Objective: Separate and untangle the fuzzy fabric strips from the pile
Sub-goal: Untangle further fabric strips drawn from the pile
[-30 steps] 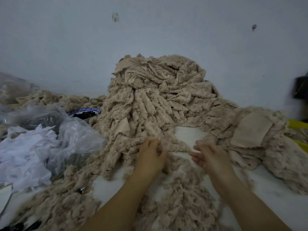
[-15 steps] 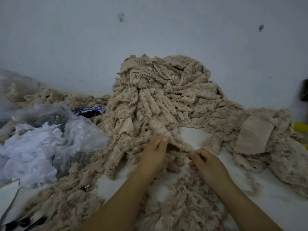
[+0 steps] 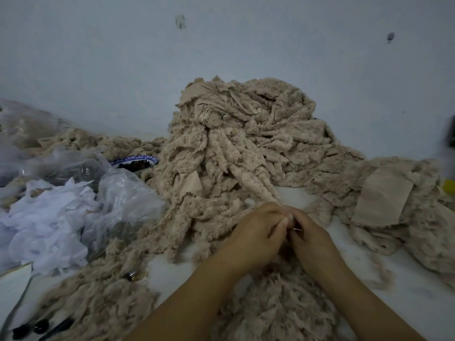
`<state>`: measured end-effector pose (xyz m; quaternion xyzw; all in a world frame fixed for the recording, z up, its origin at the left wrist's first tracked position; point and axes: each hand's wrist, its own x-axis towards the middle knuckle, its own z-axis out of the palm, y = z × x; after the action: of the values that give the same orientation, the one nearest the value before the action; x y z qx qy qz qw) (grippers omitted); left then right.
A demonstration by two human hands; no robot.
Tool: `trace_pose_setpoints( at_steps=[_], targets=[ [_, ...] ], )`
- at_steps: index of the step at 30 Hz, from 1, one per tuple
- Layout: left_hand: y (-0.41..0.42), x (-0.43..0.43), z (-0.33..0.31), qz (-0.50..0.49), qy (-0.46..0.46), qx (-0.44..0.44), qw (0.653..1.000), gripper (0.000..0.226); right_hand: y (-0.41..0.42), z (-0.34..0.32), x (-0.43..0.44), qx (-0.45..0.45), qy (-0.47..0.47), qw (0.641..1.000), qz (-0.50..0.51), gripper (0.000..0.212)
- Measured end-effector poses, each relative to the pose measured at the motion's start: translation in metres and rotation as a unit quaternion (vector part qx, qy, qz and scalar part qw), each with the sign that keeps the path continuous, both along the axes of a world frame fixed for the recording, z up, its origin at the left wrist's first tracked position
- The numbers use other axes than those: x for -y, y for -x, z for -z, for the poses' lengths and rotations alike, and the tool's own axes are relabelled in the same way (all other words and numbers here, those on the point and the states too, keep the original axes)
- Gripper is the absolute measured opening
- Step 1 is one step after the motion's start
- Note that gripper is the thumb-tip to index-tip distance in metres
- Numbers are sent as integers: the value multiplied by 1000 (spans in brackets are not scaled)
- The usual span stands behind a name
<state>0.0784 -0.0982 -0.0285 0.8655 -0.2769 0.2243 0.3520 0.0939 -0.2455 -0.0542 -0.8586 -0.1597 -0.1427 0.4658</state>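
A tall pile of beige fuzzy fabric strips (image 3: 246,134) rises against the wall at the centre. One long fuzzy strip (image 3: 248,178) runs down from the pile to my hands. My left hand (image 3: 256,232) and my right hand (image 3: 310,239) meet just below the pile's foot, fingers curled, both pinching the near end of that strip between them. A loose heap of fuzzy strips (image 3: 278,306) lies under my forearms. Another mound of strips with a flat beige cloth piece (image 3: 384,193) on it lies to the right.
Clear plastic bags with white scraps (image 3: 56,217) fill the left side. A blue-rimmed bowl (image 3: 134,163) with dark contents sits behind them. More fuzzy strips (image 3: 98,301) spread at front left, with dark small objects (image 3: 32,328) near the corner. The white tabletop (image 3: 418,291) shows at right.
Both hands have come together from apart. The right hand moved left to the left hand, and both now pinch the end of one strip drawn from the pile.
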Motion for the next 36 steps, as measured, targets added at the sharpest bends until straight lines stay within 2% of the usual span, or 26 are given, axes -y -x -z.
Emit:
trace_pose_setpoints(
  at_steps=[4, 8, 11, 14, 17, 19, 23, 25, 27, 32, 36],
  targets=[
    [5, 5, -2, 7, -28, 40, 999, 26, 2, -3, -1, 31, -5, 1000, 3, 38],
    [8, 11, -6, -5, -42, 70, 997, 26, 1, -1, 1, 70, 32, 996, 36, 22],
    [10, 13, -5, -6, -22, 86, 996, 28, 1, -2, 3, 69, 23, 995, 61, 18],
    [9, 13, 0, -13, 55, 40, 998, 33, 4, -6, 1, 48, -18, 998, 39, 23],
    [-1, 4, 8, -69, 107, -3, 992, 35, 7, -6, -1, 29, -6, 999, 18, 18],
    [-9, -7, 15, -100, 91, -59, 989, 33, 8, -6, -2, 17, 4, 1000, 8, 12],
    [-16, -17, 27, -118, 32, -169, 978, 57, 10, -6, -2, 12, 18, 1000, -5, 16],
    [-20, -22, 25, -175, 41, -147, 973, 42, 10, -6, -1, 9, 11, 1000, -1, 19],
    [-21, -29, 20, -230, 93, -119, 961, 23, 9, -5, 3, -3, 1, 1000, 12, 19],
    [-19, -37, 5, -275, 291, -99, 911, 17, 2, -2, 6, -26, -33, 998, 55, 18],
    [-21, -49, -3, -319, 457, -101, 824, 28, 1, -2, 15, -45, -88, 990, 98, 19]
  ],
)
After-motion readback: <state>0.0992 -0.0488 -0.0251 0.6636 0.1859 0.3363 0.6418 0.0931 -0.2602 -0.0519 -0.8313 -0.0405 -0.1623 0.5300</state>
